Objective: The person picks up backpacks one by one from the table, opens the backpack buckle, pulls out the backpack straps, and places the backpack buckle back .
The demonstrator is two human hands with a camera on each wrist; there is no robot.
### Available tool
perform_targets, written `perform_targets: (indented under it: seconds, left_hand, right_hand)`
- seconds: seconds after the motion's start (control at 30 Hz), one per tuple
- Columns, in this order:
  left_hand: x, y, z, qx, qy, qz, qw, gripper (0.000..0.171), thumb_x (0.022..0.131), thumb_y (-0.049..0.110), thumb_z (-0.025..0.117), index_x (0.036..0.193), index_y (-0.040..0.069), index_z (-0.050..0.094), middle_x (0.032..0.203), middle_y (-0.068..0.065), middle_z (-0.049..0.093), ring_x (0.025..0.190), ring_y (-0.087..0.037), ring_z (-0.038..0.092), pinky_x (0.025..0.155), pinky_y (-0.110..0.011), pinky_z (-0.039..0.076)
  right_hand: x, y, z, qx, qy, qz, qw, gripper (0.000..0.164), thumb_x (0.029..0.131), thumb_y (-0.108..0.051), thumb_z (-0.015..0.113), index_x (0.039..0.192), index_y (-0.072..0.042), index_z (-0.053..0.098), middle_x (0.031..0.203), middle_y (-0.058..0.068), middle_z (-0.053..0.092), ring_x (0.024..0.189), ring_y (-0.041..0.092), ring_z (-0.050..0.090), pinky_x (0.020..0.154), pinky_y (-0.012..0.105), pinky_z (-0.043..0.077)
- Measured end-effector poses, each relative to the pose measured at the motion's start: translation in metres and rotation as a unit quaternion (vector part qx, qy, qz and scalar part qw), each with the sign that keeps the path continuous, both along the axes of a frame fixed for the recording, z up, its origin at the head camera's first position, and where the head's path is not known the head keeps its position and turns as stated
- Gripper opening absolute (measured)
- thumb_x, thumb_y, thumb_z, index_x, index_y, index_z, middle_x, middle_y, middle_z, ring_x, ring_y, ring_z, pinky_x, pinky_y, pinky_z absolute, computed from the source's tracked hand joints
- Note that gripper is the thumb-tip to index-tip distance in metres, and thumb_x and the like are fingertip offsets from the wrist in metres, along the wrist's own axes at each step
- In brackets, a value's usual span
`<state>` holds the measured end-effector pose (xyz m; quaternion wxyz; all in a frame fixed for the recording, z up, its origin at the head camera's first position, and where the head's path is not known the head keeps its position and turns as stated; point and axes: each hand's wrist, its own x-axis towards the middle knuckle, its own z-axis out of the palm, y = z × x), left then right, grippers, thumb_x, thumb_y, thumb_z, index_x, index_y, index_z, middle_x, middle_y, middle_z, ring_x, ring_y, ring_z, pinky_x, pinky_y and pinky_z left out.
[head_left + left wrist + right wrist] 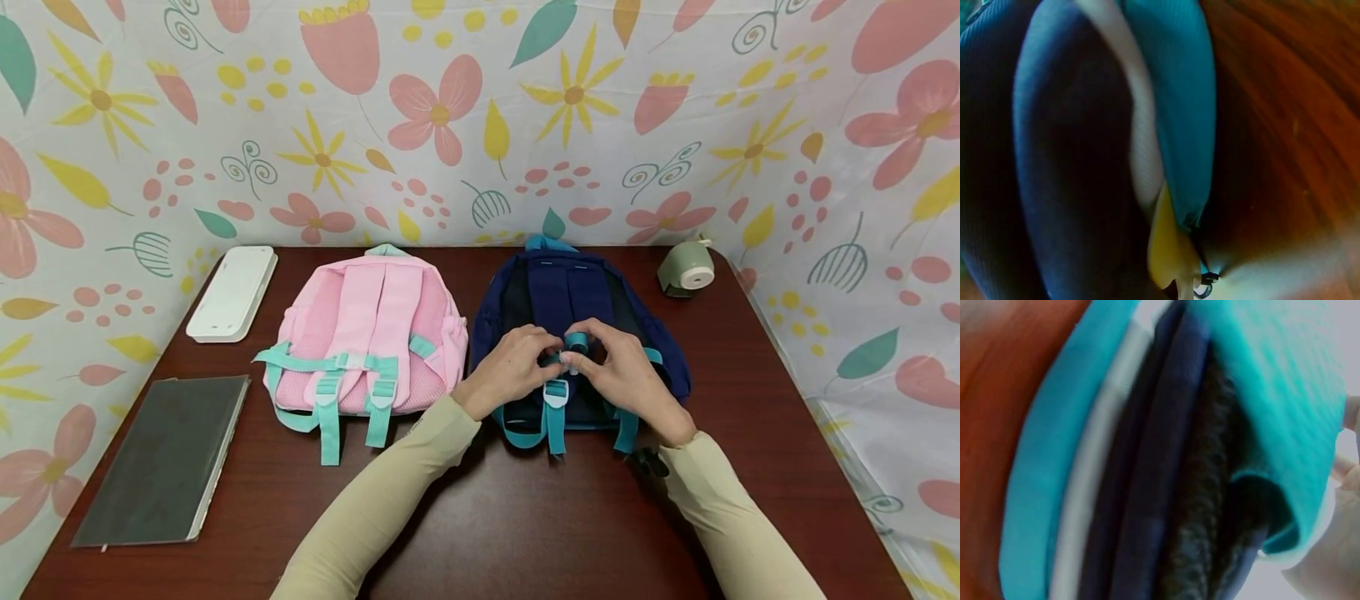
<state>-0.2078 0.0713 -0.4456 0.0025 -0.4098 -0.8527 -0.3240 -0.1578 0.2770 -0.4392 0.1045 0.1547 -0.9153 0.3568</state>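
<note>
A navy backpack (555,287) lies on the table with its shoulder straps facing up. Over its middle, my right hand (626,371) pinches a teal strap (576,340) between thumb and fingers, a bit of the webbing looped up. From the other side my left hand (513,367) has its fingers and thumb curled in on teal webbing, fingertips close to the right thumb. Between the fingertips a small pale clip piece shows, mostly hidden. Just below sits a white adjuster buckle (557,393) with a hanging teal end. The right wrist view shows teal webbing (1279,412) close up.
A pink backpack (375,308) with mint straps lies to the left. Beyond it are a white flat case (232,292) and a dark-covered notebook (165,458). A green pencil sharpener (686,267) stands at the back right. Floral cloth walls border the table's back and sides.
</note>
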Motion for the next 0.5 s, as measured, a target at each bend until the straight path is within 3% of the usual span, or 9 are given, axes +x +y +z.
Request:
perform_targets:
  seconds: [0.1,0.17,0.3,0.5]
  left_hand:
    - [-0.0002,0.0002,-0.0003,0.0,0.003,-0.001,1.0,0.027,0.102,0.016,0.078,0.124,0.001,0.078,0.114,-0.011,0.08,0.108,-0.023,0.073,0.095,-0.034,0.062]
    - [-0.0001,0.0003,-0.0001,0.003,0.007,-0.003,1.0,0.027,0.102,0.017,0.079,0.124,0.001,0.078,0.113,-0.011,0.08,0.107,-0.023,0.073,0.094,-0.034,0.062]
    - [0.0001,0.0001,0.0007,0.003,0.015,-0.003,0.9999,0.027,0.102,0.02,0.079,0.122,0.002,0.079,0.106,-0.009,0.079,0.101,-0.022,0.071,0.088,-0.031,0.06]
    - [0.0007,-0.0003,0.001,-0.001,0.01,0.0,1.0,0.029,0.101,0.02,0.08,0.123,0.002,0.079,0.106,-0.009,0.079,0.101,-0.021,0.071,0.089,-0.03,0.06]
  right_hand:
    - [0.0001,-0.001,0.001,0.011,0.01,0.004,1.0,0.037,0.095,-0.01,0.085,0.129,-0.006,0.071,0.108,0.013,0.074,0.063,0.009,0.048,0.059,0.026,0.043]
    - [-0.0001,-0.0016,0.0009,0.009,0.022,0.008,1.0,0.033,0.094,-0.009,0.085,0.125,-0.006,0.073,0.112,0.013,0.074,0.065,0.008,0.049,0.061,0.025,0.044]
    - [-0.0001,-0.002,0.0004,-0.005,0.032,0.01,0.999,0.021,0.096,-0.006,0.082,0.115,-0.006,0.074,0.105,0.011,0.075,0.062,0.004,0.05,0.06,0.025,0.046]
    - [0.0004,-0.0021,0.0019,-0.013,0.001,-0.004,1.0,0.017,0.099,-0.009,0.08,0.114,-0.006,0.072,0.088,0.01,0.073,0.053,0.003,0.048,0.055,0.025,0.045]
